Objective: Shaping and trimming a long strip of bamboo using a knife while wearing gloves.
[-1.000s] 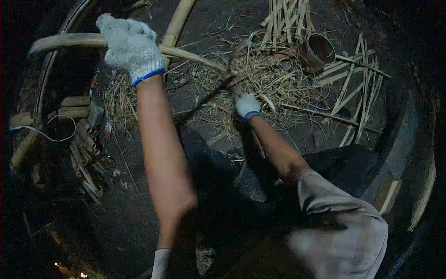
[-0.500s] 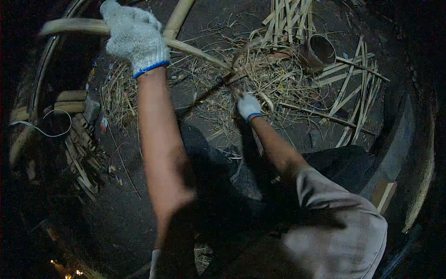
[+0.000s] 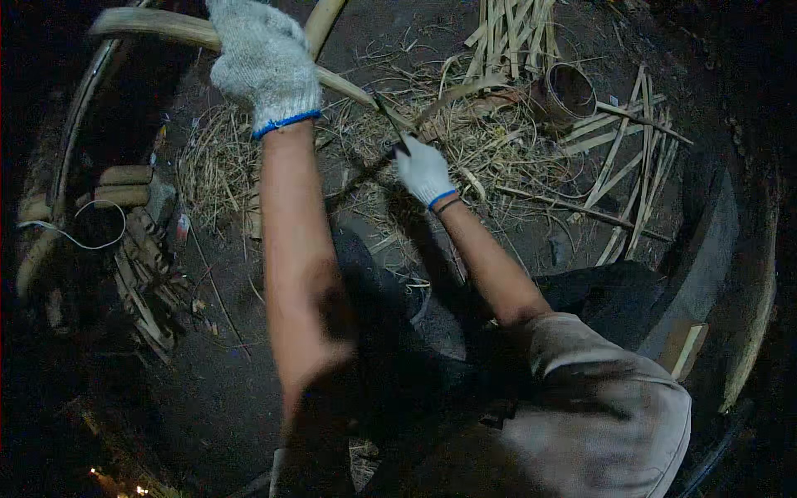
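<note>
**Left hand (image 3: 266, 62) on stick (image 3: 349, 86); right hand (image 3: 425, 173) with knife (image 3: 388, 118)**

The stick lies in the upper left and upper middle of the frame; its long axis slopes from the upper left down toward the right; its lower right end is just beyond the right hand. The left hand, gloved in white knit, is closed round the stick; its top is cut by the upper edge of the frame. The right hand, gloved likewise, is closed in a fist above the frame's centre; the knife's thin dark blade projects from it up and to the left; the handle is hidden in the fist.

Governing relation: from the right hand, the stick lies up and to the left; the blade crosses the line of the stick near its lower right end, at a steeper slant; whether the edge touches the stick cannot be told. The left hand is the nearer to the stick overall; the right hand is the nearer to its lower right end.

Surroundings: a curved strip (image 3: 465, 90) extends rightward near that end; a heap of shavings (image 3: 498, 143) lies below it; an open can (image 3: 552, 108) and loose slats (image 3: 631, 162) are at upper right.
</note>
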Motion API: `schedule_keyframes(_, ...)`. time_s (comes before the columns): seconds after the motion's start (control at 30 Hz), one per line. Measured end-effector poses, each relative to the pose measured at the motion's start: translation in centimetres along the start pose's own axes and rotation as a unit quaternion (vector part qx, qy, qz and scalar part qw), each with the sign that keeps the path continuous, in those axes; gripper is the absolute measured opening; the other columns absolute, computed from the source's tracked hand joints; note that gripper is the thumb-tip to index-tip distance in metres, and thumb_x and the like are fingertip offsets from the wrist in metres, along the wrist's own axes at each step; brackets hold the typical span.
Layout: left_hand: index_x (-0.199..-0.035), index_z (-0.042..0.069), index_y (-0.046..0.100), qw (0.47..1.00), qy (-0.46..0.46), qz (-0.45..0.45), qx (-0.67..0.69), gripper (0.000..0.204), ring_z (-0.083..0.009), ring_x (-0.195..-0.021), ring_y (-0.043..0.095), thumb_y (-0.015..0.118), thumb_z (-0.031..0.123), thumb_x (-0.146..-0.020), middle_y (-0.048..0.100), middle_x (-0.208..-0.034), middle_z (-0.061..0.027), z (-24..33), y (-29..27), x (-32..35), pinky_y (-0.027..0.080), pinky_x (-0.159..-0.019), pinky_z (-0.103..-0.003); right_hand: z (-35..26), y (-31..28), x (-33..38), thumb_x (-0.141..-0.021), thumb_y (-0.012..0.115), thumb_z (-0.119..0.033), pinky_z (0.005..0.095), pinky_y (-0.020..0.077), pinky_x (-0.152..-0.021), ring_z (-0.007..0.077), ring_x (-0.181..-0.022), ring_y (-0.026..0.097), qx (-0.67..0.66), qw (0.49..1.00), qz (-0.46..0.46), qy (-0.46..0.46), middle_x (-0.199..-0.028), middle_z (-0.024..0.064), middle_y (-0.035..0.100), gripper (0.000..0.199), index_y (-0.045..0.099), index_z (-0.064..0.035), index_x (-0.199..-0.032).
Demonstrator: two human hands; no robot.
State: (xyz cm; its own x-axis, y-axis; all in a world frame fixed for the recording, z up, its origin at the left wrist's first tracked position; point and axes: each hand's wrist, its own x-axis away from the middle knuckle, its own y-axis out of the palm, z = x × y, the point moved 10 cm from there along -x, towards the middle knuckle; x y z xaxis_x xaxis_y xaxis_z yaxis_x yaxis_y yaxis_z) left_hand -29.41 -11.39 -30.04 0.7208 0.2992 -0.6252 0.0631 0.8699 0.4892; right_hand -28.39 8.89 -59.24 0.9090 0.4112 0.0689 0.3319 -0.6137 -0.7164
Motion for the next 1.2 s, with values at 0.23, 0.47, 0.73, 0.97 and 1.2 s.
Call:
schedule_keyframes(0.23,-0.094,0.02,0.039,0.997,-0.013,0.067,-0.047,0.018,-0.02,-0.048,0.032,0.041,0.033,-0.081,0.031,-0.063,-0.0013,-3.3,0.3,-0.1,0.032,-0.039,-0.036,15.3,8.1,-0.7,-0.082,0.05,-0.02,0.0466,0.0512,-0.08,0.0366,-0.09,0.064,0.25,0.942,-0.224,0.02,-0.099,0.0194,0.067,0.029,0.069,-0.0032,-0.095)
schedule_keyframes(0.47,-0.095,0.02,0.039,0.999,-0.027,-0.023,0.036,0.024,-0.0214,-0.053,0.036,0.045,0.033,-0.075,0.035,-0.067,-0.0008,-1.5,-0.1,-0.1,0.031,-0.041,-0.037,-2.8,-2.5,-1.4,-0.087,0.049,-0.027,0.0495,0.0502,-0.075,0.0406,-0.084,0.062,0.022,0.999,-0.023,0.0,-0.088,0.0193,0.066,0.027,0.061,-0.0055,-0.098)
schedule_keyframes(0.73,-0.094,0.02,0.04,0.998,0.005,0.07,0.004,0.02,-0.0182,-0.046,0.031,0.042,0.033,-0.079,0.03,-0.061,0.0004,-4.3,0.9,0.0,0.028,-0.036,-0.033,20.7,8.8,-1.1,-0.083,0.05,-0.026,0.0438,0.05,-0.083,0.0356,-0.092,0.065,0.295,0.928,-0.225,0.016,-0.101,0.0176,0.067,0.033,0.069,-0.0059,-0.101)
schedule_keyframes(0.97,-0.097,0.018,0.041,0.996,0.012,0.058,-0.073,0.025,-0.0178,-0.048,0.032,0.043,0.033,-0.078,0.032,-0.062,0.0003,-1.8,0.1,-0.1,0.031,-0.037,-0.037,-2.4,-3.7,-1.5,-0.089,0.05,-0.03,0.051,0.0488,-0.075,0.0446,-0.082,0.061,0.024,0.999,-0.015,-0.023,-0.083,0.0251,0.064,0.033,0.063,-0.002,-0.099)
schedule_keyframes(1.2,-0.099,0.019,0.041,0.998,-0.017,0.066,-0.009,0.03,-0.0208,-0.049,0.036,0.044,0.037,-0.076,0.035,-0.065,-0.0015,-4.7,0.3,-0.2,0.032,-0.039,-0.036,21.9,7.2,1.6,-0.087,0.051,-0.033,0.0458,0.0492,-0.086,0.0385,-0.097,0.062,0.146,0.965,-0.133,0.17,-0.107,0.0234,0.063,0.042,0.061,-0.003,-0.114)
